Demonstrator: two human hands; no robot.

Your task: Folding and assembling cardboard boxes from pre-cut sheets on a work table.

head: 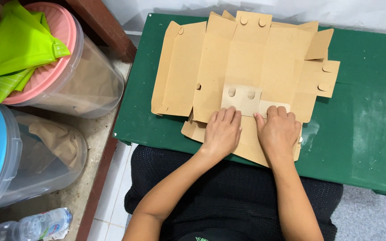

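While both hands press flat on the near edge of the die-cut cardboard box blank (246,67), the fold wants even pressure along its crease. The left hand (222,131) lies palm down, fingers together on the folded flap (242,99); the right hand (279,129) presses likewise just beside it, at 3 o'clock, gripping nothing. The blank lies spread over the green worktop (367,125), several sheets seemingly stacked. Judging by this, keeping the fingertips on the crease line should stop the flap springing back. At 9 o'clock stand two clear plastic tubs: the pink-lidded tub (86,76) holds brown paper, with green folded sheets (14,49) on top; the blue-lidded tub (32,156) also holds brown paper. A plastic bottle (36,225) lies at 7 o'clock.
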